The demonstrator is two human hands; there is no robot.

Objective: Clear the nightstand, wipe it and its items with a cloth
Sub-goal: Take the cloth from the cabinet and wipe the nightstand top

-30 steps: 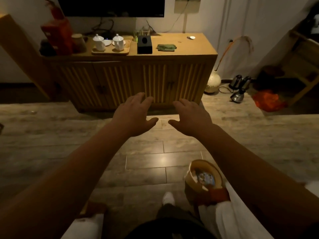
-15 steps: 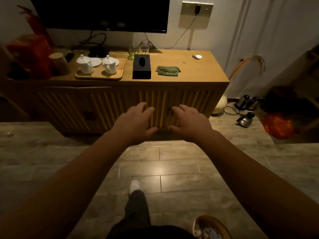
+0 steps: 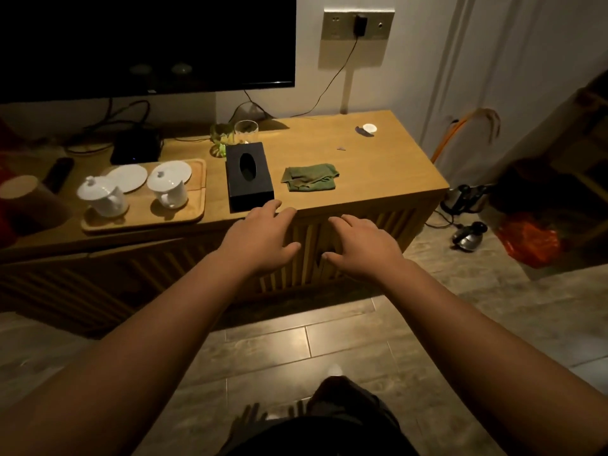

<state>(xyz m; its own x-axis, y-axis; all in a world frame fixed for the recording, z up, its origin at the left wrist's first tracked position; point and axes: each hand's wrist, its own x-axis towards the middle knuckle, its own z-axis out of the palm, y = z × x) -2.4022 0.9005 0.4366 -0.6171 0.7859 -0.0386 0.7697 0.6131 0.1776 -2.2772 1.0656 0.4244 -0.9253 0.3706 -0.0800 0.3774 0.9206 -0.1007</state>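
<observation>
Nothing cleared yet: both hands empty, fingers loose. Tissue box just beyond left hand; cloth ahead of right hand, untouched.

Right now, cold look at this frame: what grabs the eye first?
Two bare hands, left hand and right hand, reach forward open at the wooden cabinet's front edge. On top, a black tissue box sits beside a crumpled green cloth, with white lidded cups on a tray at left.

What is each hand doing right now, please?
Left hand: open, holding nothing, fingertips near the black tissue box.
Right hand: open, holding nothing.
</observation>
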